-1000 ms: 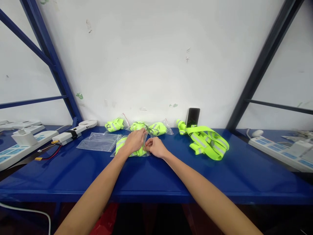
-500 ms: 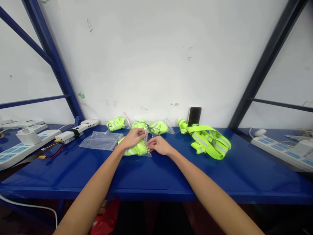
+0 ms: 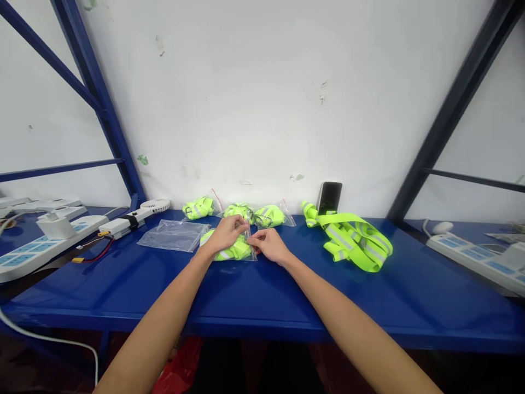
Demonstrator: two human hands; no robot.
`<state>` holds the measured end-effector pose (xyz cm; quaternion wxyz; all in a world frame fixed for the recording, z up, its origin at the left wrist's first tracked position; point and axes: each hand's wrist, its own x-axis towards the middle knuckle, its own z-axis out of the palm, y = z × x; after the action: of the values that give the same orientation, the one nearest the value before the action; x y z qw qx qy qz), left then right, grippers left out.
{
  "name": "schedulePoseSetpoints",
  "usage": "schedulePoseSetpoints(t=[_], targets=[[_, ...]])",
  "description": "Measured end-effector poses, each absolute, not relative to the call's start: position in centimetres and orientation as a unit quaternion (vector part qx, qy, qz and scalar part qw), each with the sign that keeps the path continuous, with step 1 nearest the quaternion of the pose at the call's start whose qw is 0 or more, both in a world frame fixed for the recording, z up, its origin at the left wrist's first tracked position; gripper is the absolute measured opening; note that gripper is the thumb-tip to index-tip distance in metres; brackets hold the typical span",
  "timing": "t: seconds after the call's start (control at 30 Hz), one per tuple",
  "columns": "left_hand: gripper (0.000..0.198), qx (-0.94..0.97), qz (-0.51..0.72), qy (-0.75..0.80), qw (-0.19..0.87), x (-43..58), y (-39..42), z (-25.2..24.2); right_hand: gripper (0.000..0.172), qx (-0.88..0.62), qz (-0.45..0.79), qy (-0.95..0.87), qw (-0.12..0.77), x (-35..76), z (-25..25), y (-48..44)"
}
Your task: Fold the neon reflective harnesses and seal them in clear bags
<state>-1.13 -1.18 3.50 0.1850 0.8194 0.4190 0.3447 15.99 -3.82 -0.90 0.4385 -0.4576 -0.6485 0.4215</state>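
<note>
— What is shown in the head view?

— A bag (image 3: 235, 253), packed with something yellow-green, is seen lying on the table (image 3: 254, 306). Its right edge is gripped by the left hand (image 3: 227, 233), whose fingers are narrowed to a pinch. The same edge is pinched, slightly nearer the front, by the right hand (image 3: 274, 246).

— Has anything just been changed?

— Very little. Over the last second the whole scene has been shifted slightly rightward, as if the head had been turned, while both hands have been kept at the bag's right edge. The flat bag (image 3: 170, 236), just left of the bag, has been left in place. So have the rear bags (image 3: 268, 215) behind it, the loose strap (image 3: 375, 253) well to its right, and the phone (image 3: 331, 196) beyond, to its right and rear.

— What is meant by that for the work?

— By judgement, effort is being spent on that one edge, and the loose strap is left untouched. Whether the edge is sealed cannot be told, since the clear plastic is partly hidden by the fingers.
</note>
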Motion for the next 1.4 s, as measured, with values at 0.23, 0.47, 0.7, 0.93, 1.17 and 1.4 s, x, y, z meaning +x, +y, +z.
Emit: schedulePoseSetpoints(t=[0.23,0.47,0.7,0.93,1.17,1.4], targets=[[0.036,0.825,0.339,0.427,0.149,-0.99,-1.68,4.13,0.019,-0.455,0.461,-0.622,0.439,15.94,-0.55,-3.88],[0.032,0.819,0.341,0.444,0.124,-0.92,-1.52,3.89,0.016,-0.451,0.471,-0.612,0.447,15.92,-0.91,-3.43],[0.031,0.821,0.348,0.445,0.082,-0.95,-1.44,3.5,0.014,-0.443,0.477,-0.6,0.465,15.69,-0.74,-3.65],[0.032,0.824,0.353,0.433,0.094,-0.93,-1.58,3.43,0.015,-0.434,0.484,-0.605,0.459,15.83,-0.58,-3.8],[0.031,0.821,0.357,0.438,0.087,-0.89,-1.54,3.41,0.013,-0.434,0.489,-0.609,0.45,15.98,-0.51,-3.87],[0.031,0.818,0.355,0.442,0.094,-0.87,-1.55,3.33,0.018,-0.455,0.453,-0.632,0.434,16.25,-0.45,-3.85]])
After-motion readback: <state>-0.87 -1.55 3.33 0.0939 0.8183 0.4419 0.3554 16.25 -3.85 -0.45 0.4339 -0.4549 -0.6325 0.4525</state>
